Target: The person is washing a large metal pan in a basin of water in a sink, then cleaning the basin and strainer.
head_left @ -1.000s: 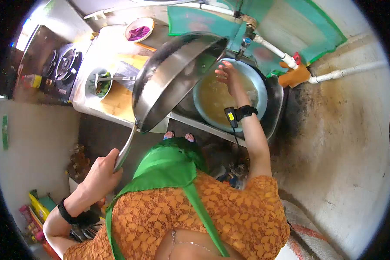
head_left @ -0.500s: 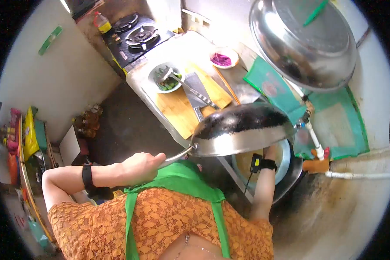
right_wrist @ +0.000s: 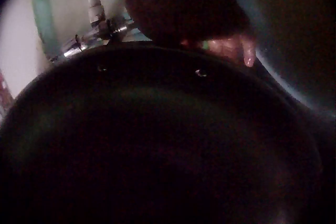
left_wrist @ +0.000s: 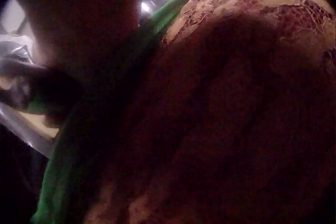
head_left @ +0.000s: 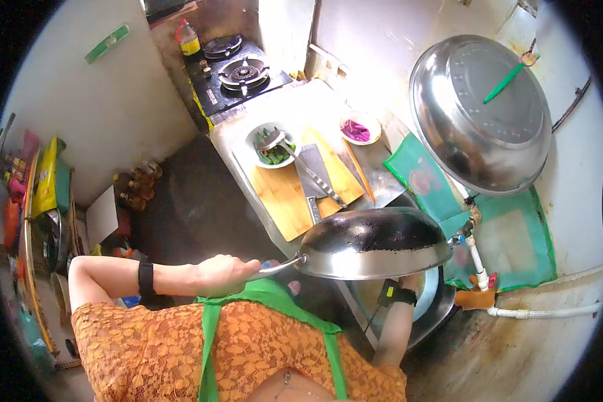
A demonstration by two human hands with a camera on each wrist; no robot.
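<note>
Blackened wok (head_left: 375, 242) now bottom-up over basin (head_left: 427, 295), left grip (head_left: 221, 273) on handle (head_left: 279, 266)

A steel counter (head_left: 301, 100) is seen, and a wooden cutting board (head_left: 281, 197) is laid on it. At the board's far left corner a white bowl of green vegetables (head_left: 250, 142) is set, overlapping the board's edge. Along the board's right side a thin orange stick (head_left: 359, 171) is laid. Beyond the stick, apart from the board, a small bowl of purple pieces (head_left: 376, 127) is placed.

Cutting board (head_left: 278, 201) w/ cleaver (head_left: 305, 186); greens bowl (head_left: 249, 142) beside; stove (head_left: 241, 70) behind; steel basin (head_left: 479, 114) on wall.
</note>
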